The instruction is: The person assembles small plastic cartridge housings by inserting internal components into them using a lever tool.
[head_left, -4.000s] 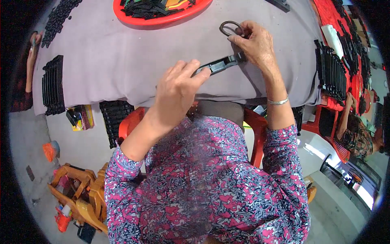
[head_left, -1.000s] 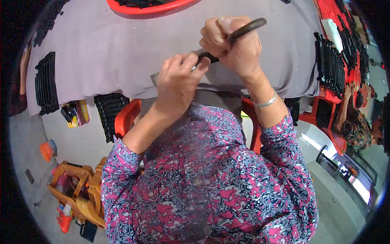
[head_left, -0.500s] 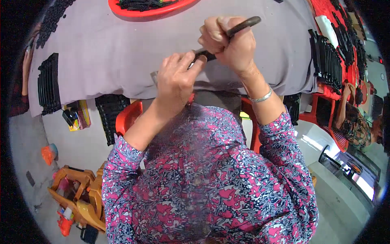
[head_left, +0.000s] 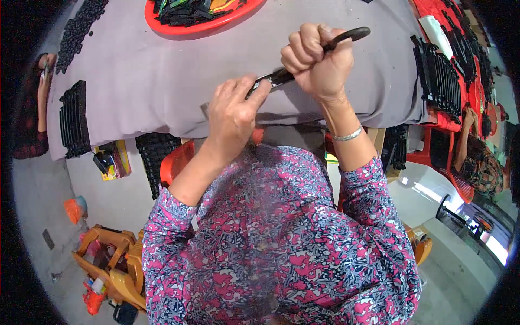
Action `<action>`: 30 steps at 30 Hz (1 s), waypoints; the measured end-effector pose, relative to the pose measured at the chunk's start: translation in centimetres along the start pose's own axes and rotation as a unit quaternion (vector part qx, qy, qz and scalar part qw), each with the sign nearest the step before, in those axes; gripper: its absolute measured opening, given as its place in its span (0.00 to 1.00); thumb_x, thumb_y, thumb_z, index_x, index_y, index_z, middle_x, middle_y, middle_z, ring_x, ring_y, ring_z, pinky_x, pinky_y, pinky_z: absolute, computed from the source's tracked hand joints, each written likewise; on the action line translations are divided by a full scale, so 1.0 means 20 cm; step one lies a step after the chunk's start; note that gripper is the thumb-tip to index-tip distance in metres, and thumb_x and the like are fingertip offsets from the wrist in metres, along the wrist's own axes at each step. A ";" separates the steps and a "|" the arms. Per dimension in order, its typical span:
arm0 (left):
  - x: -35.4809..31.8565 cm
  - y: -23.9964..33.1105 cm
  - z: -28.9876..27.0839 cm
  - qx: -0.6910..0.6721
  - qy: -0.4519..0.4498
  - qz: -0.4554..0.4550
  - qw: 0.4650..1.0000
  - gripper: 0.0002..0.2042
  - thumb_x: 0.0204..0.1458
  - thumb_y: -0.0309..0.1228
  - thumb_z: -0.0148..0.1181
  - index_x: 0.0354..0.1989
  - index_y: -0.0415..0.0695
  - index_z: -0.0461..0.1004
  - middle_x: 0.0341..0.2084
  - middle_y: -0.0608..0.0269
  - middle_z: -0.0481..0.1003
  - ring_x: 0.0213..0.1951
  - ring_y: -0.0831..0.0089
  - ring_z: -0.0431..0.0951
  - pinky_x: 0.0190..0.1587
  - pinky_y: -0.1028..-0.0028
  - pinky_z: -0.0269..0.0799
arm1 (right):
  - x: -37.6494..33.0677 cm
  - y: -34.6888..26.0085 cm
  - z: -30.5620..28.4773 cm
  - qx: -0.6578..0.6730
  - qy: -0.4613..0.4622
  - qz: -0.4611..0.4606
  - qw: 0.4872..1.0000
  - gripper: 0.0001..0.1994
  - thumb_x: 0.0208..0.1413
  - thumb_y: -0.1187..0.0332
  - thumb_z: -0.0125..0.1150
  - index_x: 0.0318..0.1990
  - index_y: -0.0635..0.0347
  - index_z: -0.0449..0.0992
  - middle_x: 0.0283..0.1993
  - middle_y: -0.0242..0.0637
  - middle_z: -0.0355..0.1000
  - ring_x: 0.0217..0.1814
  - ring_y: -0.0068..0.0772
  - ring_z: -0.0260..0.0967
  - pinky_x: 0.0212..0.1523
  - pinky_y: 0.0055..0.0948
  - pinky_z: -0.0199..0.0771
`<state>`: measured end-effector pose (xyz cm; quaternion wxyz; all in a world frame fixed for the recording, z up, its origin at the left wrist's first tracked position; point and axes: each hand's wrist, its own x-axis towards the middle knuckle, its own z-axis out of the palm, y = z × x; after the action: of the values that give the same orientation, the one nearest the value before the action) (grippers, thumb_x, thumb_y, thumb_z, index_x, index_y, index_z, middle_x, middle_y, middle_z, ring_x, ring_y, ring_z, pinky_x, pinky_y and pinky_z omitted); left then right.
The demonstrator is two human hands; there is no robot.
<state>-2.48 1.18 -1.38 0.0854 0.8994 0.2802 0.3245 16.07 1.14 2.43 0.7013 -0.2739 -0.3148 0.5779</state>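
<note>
Above the table's near edge, my right hand (head_left: 320, 62) is closed around a dark tool (head_left: 355, 34) whose curved, rounded handle sticks out past my fist to the right. From the other side of that fist a dark, narrow part with a shiny patch runs to my left hand (head_left: 233, 111). My left thumb and fingers are pinched on a narrow black piece (head_left: 260, 81). Whether this piece is separate from the tool I cannot tell, and the tool's exact kind is unclear.
A red tray (head_left: 203, 28) with black, green and orange pieces sits at the far side of the grey-covered table (head_left: 179, 70). Black strips (head_left: 73, 119) line its left edge; more black strips (head_left: 437, 76) are stacked at right. Other people's arms (head_left: 42, 103) show at both sides.
My right hand has moved a little right, and its fist has drawn farther from my left hand. More of the dark part between them shows. The whole view has shifted slightly.
</note>
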 end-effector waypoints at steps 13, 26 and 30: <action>0.00 0.00 -0.02 0.005 -0.028 -0.019 0.999 0.14 0.47 0.23 0.62 0.44 0.48 0.77 0.41 0.61 0.76 0.39 0.61 0.76 0.40 0.64 0.70 | 0.01 0.01 -0.01 -0.003 -0.030 0.008 1.000 0.25 0.64 0.48 0.35 0.16 0.50 0.50 0.14 0.23 0.43 0.16 0.19 0.34 0.17 0.25 0.35; 0.01 -0.01 -0.01 -0.007 -0.023 -0.016 1.000 0.15 0.44 0.22 0.62 0.43 0.46 0.78 0.40 0.60 0.76 0.38 0.60 0.76 0.40 0.64 0.70 | 0.03 -0.01 -0.04 0.032 -0.058 0.048 0.997 0.23 0.60 0.49 0.37 0.16 0.50 0.50 0.14 0.23 0.43 0.15 0.20 0.35 0.17 0.26 0.36; 0.01 0.00 -0.01 -0.004 -0.020 -0.015 1.000 0.15 0.44 0.22 0.62 0.43 0.47 0.79 0.39 0.60 0.76 0.37 0.60 0.76 0.40 0.64 0.70 | 0.01 0.01 -0.05 0.042 -0.081 0.029 0.995 0.24 0.61 0.49 0.38 0.16 0.49 0.50 0.14 0.23 0.43 0.15 0.20 0.36 0.16 0.27 0.37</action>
<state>-2.52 1.32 -1.08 0.0993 0.9012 0.2904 0.3061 16.81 1.38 1.67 0.6670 -0.2052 -0.3380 0.6314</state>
